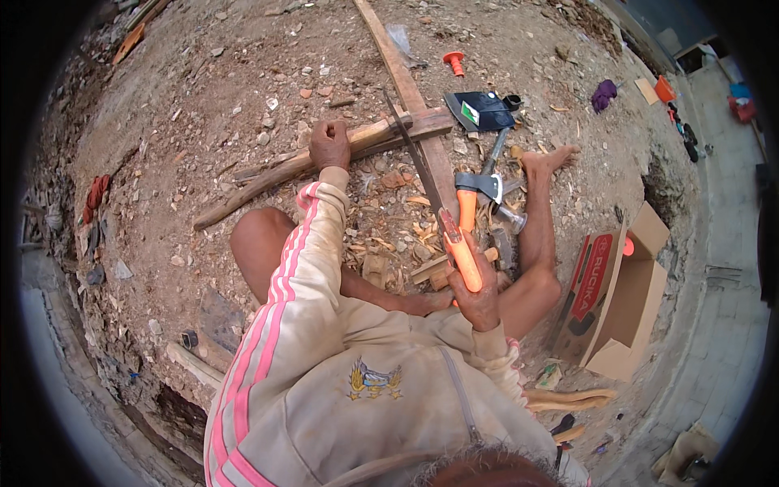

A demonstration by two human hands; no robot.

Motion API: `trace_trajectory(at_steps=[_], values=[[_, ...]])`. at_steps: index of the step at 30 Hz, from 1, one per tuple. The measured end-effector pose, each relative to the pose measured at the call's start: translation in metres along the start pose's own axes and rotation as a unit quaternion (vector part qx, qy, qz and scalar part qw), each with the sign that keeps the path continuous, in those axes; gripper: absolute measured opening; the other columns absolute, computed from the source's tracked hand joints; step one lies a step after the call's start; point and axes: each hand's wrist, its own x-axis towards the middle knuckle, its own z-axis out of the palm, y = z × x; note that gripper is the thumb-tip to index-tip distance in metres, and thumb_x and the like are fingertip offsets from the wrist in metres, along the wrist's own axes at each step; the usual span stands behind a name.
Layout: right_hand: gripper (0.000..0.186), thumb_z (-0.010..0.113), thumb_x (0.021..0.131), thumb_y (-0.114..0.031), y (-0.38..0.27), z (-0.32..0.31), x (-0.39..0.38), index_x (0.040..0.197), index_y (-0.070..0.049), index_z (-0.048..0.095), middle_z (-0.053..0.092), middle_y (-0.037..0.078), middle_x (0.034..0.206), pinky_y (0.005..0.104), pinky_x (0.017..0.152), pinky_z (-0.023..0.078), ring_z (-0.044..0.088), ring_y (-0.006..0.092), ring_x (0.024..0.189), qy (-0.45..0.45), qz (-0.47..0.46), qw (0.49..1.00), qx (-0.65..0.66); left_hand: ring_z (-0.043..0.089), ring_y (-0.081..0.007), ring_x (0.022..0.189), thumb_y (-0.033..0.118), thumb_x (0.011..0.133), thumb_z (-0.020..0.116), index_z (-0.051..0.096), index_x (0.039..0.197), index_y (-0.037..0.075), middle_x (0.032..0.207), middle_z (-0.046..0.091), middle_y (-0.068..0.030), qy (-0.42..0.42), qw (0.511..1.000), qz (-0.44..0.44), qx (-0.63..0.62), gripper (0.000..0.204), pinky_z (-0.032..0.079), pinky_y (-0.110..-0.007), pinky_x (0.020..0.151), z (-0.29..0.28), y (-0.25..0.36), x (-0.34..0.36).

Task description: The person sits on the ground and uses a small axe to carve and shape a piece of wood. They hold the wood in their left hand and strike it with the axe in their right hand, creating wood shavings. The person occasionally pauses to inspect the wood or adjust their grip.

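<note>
My right hand (480,296) is closed around the orange handle of a hand saw (422,166), whose narrow dark blade points forward and to the left. The blade crosses a rough wooden pole (268,183) close to its right end. Whether its teeth are in the wood I cannot tell. Further left, my left hand (330,144) is closed on this pole, fingers wrapped over it. Under the pole's right end lies a thicker piece of wood (434,122), resting across a long plank (388,45).
Right of the saw lie an axe (480,187) with an orange handle and a dark hoe head (480,111). An orange hand grip (455,62) lies beyond. An open cardboard box (621,304) stands to the right. Wood chips and blocks (376,269) litter the stony ground between my legs.
</note>
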Motion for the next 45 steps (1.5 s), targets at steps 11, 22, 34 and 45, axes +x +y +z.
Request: trace_trajectory(at_steps=[11, 22, 34, 45], values=[[0.062, 0.069, 0.083, 0.001, -0.023, -0.093, 0.014, 0.143, -0.001, 0.053, 0.068, 0.022, 0.125, 0.0366, 0.088, 0.057, 0.072, 0.0280, 0.106, 0.189, -0.148, 0.960, -0.142, 0.064, -0.0207, 0.074, 0.059, 0.081, 0.077, 0.045, 0.131, 0.000, 0.103, 0.064, -0.0136, 0.140, 0.818, -0.449, -0.331, 0.084, 0.050, -0.032, 0.056, -0.016, -0.078, -0.009], [0.068, 0.068, 0.086, -0.032, 0.119, -0.247, 0.086, 0.150, -0.024, 0.045, 0.071, 0.024, 0.108, 0.0582, 0.080, 0.055, 0.069, 0.0484, 0.094, 0.271, 0.140, 0.812, -0.498, 0.065, -0.0250, 0.099, 0.030, 0.085, 0.077, 0.047, 0.128, 0.011, 0.113, 0.063, -0.0102, 0.184, 0.785, -0.261, -0.531, 0.056, 0.058, -0.043, 0.073, -0.051, -0.005, 0.000], [0.076, 0.081, 0.070, -0.008, 0.281, -0.330, 0.049, 0.140, -0.014, 0.055, 0.063, 0.020, 0.132, 0.0507, 0.101, 0.050, 0.062, 0.0397, 0.122, 0.003, 0.282, 0.841, -0.461, 0.059, -0.0239, 0.064, 0.035, 0.094, 0.066, 0.042, 0.119, 0.012, 0.085, 0.057, -0.0101, 0.091, 0.818, 0.023, -0.567, 0.042, 0.054, -0.036, 0.056, -0.086, 0.122, 0.086], [0.059, 0.074, 0.085, -0.033, 0.143, -0.054, 0.081, 0.132, -0.002, 0.056, 0.068, 0.024, 0.099, 0.0491, 0.080, 0.055, 0.069, 0.0411, 0.093, 0.046, 0.072, 0.930, -0.358, 0.071, -0.0278, 0.085, 0.009, 0.090, 0.074, 0.043, 0.123, 0.009, 0.098, 0.066, -0.0108, -0.031, 0.847, 0.098, -0.522, 0.045, 0.058, -0.043, 0.086, -0.012, 0.138, 0.080]])
